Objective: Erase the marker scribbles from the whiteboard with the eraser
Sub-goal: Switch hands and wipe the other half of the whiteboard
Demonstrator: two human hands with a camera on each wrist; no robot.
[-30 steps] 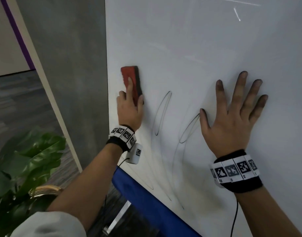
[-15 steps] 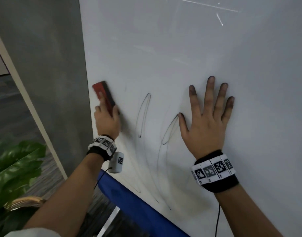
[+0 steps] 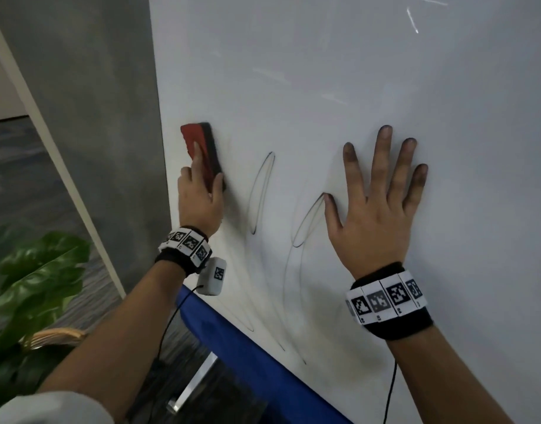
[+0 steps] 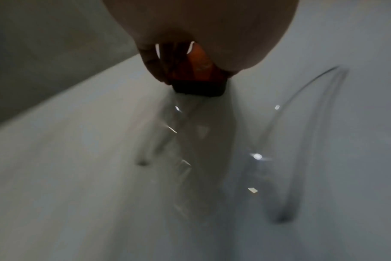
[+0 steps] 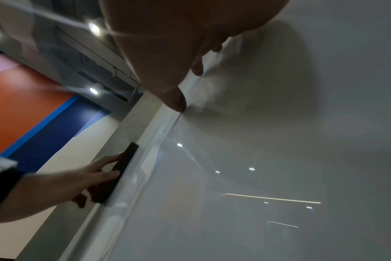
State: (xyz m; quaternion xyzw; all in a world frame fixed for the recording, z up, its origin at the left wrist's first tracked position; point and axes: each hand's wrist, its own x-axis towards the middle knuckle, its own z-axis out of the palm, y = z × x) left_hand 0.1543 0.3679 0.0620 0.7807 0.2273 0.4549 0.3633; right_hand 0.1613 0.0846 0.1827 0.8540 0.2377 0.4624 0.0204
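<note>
The left hand (image 3: 202,200) grips the red, black-felted block eraser (image 3: 202,151) at centre-left of the glossy whiteboard (image 3: 355,71). The right hand (image 3: 376,215) lies flat and open beside the black looped scribbles (image 3: 261,194); its palm may smear them.

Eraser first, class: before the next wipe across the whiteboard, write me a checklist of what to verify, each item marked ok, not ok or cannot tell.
1. Eraser held: ok, the left hand grips it.
2. Dark felt against the whiteboard: ok, the left wrist view shows it touching.
3. Scribbles left to wipe: ok, a loop lies just right of the eraser, and another beyond it.
4. Path clear: not ok, the right hand lies flat on the board, its thumb at the second loop.
5. Right fingertips clean: not ok, they look dark-smudged.
6. Felt clean enough: cannot tell.
</note>
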